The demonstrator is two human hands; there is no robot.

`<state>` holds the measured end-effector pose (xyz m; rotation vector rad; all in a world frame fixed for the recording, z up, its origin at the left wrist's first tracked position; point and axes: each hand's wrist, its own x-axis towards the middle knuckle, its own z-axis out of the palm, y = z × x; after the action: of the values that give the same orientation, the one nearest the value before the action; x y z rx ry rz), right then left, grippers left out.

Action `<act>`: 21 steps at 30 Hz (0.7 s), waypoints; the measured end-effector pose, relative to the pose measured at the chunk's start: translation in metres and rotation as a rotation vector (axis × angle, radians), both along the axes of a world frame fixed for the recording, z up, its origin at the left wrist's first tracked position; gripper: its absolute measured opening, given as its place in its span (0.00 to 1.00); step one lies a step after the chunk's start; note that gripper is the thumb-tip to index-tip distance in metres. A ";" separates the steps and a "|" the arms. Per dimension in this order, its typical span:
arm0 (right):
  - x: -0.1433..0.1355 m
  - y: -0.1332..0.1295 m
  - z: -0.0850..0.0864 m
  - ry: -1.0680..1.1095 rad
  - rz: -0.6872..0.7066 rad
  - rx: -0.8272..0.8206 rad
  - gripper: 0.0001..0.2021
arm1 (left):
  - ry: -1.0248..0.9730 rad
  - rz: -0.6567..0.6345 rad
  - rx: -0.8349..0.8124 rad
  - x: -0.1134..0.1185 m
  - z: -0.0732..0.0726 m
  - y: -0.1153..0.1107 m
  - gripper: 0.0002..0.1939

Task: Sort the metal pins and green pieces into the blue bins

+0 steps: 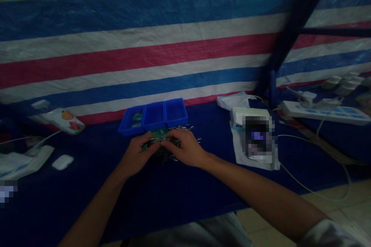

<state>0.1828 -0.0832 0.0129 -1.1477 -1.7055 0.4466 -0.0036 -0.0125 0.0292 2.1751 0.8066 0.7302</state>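
Both hands meet over the blue table, just in front of a blue three-compartment tray (pixel 154 126). My left hand (pixel 139 151) is closed on a green, shiny item (pixel 159 134), its thumb and fingers round the near left side. From the right, my right hand (pixel 186 147) pinches the same item, the two thumbs almost touching. Under and behind the hands lies a pile of thin metal pieces (pixel 171 157), partly hidden. The tray's left compartment holds some greenish items; its other two show nothing inside.
A bottle (pixel 66 120) lies at the back left, near a white case (pixel 63 162). On the right are a small box (pixel 238 115), a pixelated object on white paper (pixel 240 150), cables and a power strip (pixel 324 112). A striped sheet (pixel 145 54) hangs behind.
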 end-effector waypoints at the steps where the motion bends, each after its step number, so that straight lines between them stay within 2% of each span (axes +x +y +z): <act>1: 0.000 0.000 0.000 -0.009 -0.006 0.007 0.12 | 0.000 0.001 -0.002 0.000 -0.001 0.000 0.14; 6: 0.000 0.000 -0.001 0.030 -0.020 -0.003 0.12 | -0.037 0.041 -0.034 -0.002 -0.007 0.001 0.14; 12: -0.001 -0.003 0.002 0.059 0.002 -0.010 0.11 | -0.088 0.100 -0.068 0.001 -0.004 -0.001 0.14; 21: 0.000 -0.001 0.001 0.059 -0.031 -0.010 0.10 | -0.070 0.074 -0.067 -0.003 -0.008 0.001 0.13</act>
<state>0.1825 -0.0843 0.0141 -1.1556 -1.6341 0.4664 -0.0062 -0.0115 0.0209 2.0580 0.8672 0.8007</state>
